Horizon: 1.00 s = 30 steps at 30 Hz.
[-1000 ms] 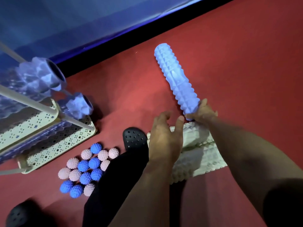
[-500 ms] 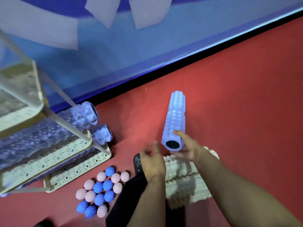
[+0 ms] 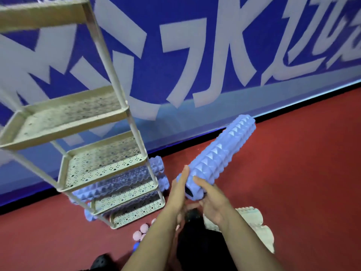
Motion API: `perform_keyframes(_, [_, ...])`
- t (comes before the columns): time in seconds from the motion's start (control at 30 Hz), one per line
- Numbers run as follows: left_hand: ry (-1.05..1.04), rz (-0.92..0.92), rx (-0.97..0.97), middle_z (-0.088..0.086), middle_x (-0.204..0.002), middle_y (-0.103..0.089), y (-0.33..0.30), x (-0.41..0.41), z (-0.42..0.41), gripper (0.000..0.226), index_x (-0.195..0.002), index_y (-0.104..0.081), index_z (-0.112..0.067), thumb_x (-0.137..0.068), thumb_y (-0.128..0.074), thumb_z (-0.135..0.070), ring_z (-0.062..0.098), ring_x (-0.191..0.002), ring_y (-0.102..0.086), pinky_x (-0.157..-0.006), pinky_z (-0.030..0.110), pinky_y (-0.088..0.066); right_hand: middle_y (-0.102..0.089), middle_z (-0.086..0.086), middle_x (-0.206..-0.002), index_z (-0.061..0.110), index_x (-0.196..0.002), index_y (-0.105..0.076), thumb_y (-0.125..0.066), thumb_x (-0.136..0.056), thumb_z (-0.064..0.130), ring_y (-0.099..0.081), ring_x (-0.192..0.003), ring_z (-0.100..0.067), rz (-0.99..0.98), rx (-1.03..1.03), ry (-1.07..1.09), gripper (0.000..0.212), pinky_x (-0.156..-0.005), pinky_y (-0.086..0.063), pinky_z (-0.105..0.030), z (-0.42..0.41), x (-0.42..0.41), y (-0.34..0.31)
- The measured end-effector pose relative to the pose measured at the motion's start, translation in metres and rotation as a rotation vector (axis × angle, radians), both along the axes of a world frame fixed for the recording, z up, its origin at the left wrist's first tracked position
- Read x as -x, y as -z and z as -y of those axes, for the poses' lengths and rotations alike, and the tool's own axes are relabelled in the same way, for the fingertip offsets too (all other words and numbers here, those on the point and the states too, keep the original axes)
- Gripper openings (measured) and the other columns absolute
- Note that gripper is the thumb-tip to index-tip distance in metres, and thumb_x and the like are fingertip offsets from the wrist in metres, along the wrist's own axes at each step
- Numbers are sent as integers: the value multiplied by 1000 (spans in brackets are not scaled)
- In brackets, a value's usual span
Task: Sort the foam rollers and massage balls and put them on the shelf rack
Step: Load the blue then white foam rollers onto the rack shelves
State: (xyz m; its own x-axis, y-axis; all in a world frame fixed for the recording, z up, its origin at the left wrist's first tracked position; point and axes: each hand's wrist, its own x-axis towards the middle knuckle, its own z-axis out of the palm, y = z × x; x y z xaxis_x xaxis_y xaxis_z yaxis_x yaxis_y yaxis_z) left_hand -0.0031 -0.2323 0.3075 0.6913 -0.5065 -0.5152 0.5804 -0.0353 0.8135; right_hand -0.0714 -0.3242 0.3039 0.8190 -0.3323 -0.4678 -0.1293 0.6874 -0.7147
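A blue spiky foam roller (image 3: 220, 153) is lifted off the red floor, its far end pointing up and to the right. My right hand (image 3: 213, 202) grips its near end from the right and below. My left hand (image 3: 178, 189) presses flat, with straight fingers, against the left side of that end. The cream shelf rack (image 3: 68, 130) stands to the left. Its lower tiers carry blue rollers (image 3: 121, 180); the two tiers above them hold nothing. Pink massage balls (image 3: 143, 228) lie on the floor by the rack's foot, mostly hidden by my left arm.
White foam rollers (image 3: 254, 222) lie on the floor under my right forearm. A black shoe (image 3: 101, 261) shows at the bottom edge. The blue wall (image 3: 195, 55) with large white lettering runs behind the rack, and red floor (image 3: 302, 173) stretches to the right.
The blue roller has been picked up from the floor and raised. My left hand has come against its near end. My view has swung up towards the rack and wall.
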Motion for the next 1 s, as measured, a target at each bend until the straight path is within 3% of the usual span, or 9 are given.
perform_keyframes(0.07, [-20,31,30,13,-115,-75,-20,1,-28,62,-120,-73,-21,-83,-65,-70,33,-109,-71,-100,57,-52,-69,-21,-123,6,-132,-62,-93,-63,29,-67,-115,-39,30,10,29,79,-100,-52,-57,-35,2,-15])
perform_keyframes(0.27, [-131,158,73,17,-117,-73,-57,-1,-131,56,-120,-73,-15,-85,-65,-57,38,-110,-69,-87,47,-57,-70,-12,-126,9,-139,-50,-79,-78,10,-69,-115,-26,97,-14,-31,68,-85,-57,-31,-132,-2,-46])
perform_keyframes(0.37, [-271,250,32,11,-117,-74,-68,-16,-193,60,-115,-70,-24,-72,-75,-67,38,-111,-68,-99,62,-51,-74,-6,-119,15,-132,-54,-81,-72,19,-71,-108,-21,103,-7,-85,66,-95,-52,-35,-169,-8,-73])
perform_keyframes(0.47, [-372,349,-63,1,-116,-69,-80,-35,-258,63,-110,-64,-38,-60,-73,-76,30,-109,-67,-98,60,-51,-76,-2,-109,14,-129,-64,-95,-57,39,-72,-98,-18,122,-52,-86,82,-111,-43,-41,-187,-23,-97])
perform_keyframes(0.53, [-374,410,-103,2,-116,-66,-88,-44,-299,53,-105,-64,-40,-65,-71,-73,30,-108,-66,-96,59,-52,-75,-5,-116,12,-130,-65,-87,-69,45,-69,-108,-21,127,-93,-99,73,-111,-44,-42,-195,-36,-107])
perform_keyframes(0.67, [-333,472,-66,2,-96,-67,-104,-43,-361,47,-108,-62,-20,-79,-65,-56,28,-73,-61,-59,38,-48,-70,-14,-126,9,-136,-60,-71,-87,45,-64,-121,-29,110,-195,-116,61,-109,-45,-45,-213,-55,-108])
perform_keyframes(0.73, [-331,508,-69,-6,-96,-68,-107,-38,-380,43,-112,-61,-22,-80,-61,-51,24,-72,-62,-53,30,-44,-71,-12,-125,13,-135,-61,-72,-84,53,-65,-119,-30,57,-198,-171,66,-106,-47,-48,-222,-63,-106])
perform_keyframes(0.87, [-342,578,-152,-13,-124,-65,-96,-35,-406,60,-127,-56,-36,-72,-60,-60,7,-108,-65,-85,29,-50,-74,-17,-114,11,-126,-63,-76,-79,57,-69,-109,-34,-72,-238,-248,67,-87,-56,-50,-235,-75,-88])
perform_keyframes(1.0, [-351,551,-217,-13,-128,-62,-77,-33,-406,58,-132,-50,-46,-76,-57,-57,9,-113,-64,-98,34,-49,-73,-22,-112,8,-125,-63,-81,-78,50,-68,-110,-39,-130,-271,-305,66,-92,-55,-57,-232,-83,-68])
